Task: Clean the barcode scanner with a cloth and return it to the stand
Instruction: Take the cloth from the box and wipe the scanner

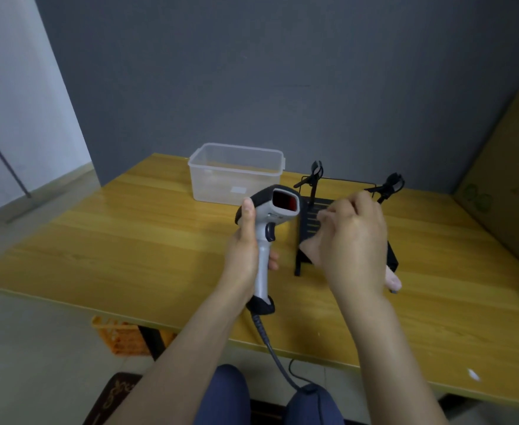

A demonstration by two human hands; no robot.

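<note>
Left hand (246, 253) wrapped around the grey grip of the barcode scanner (269, 222), thumb lying up along the back of the head, fingertips showing round the front of the handle. Scanner held upright above the bench (129, 240), clear of its surface, dark red window facing up and away toward the wall, black trigger on the side turned to the right hand. Black boot at the handle's foot, with a dark cable (270, 345) dropping from it over the near edge of the bench and down past the knees.

Right hand (351, 240) raised just right of the scanner, apart from it, fingers loosely curled and blurred; no cloth visible in it; whether anything is pinched there cannot be told. Palm turned away from the camera.

Behind and under the right hand, just right of the scanner, a black stand (308, 222) with a slatted plate resting on the bench, two upright black clips rising at its far corners. Beyond the scanner and slightly left, a clear plastic tub (235, 173) standing on the bench near the grey wall. Below and left of the scanner, under the bench's near edge, an orange crate (120, 335) on the floor. Far right of the scanner, a cardboard box (509, 194) leaning beside the bench.
</note>
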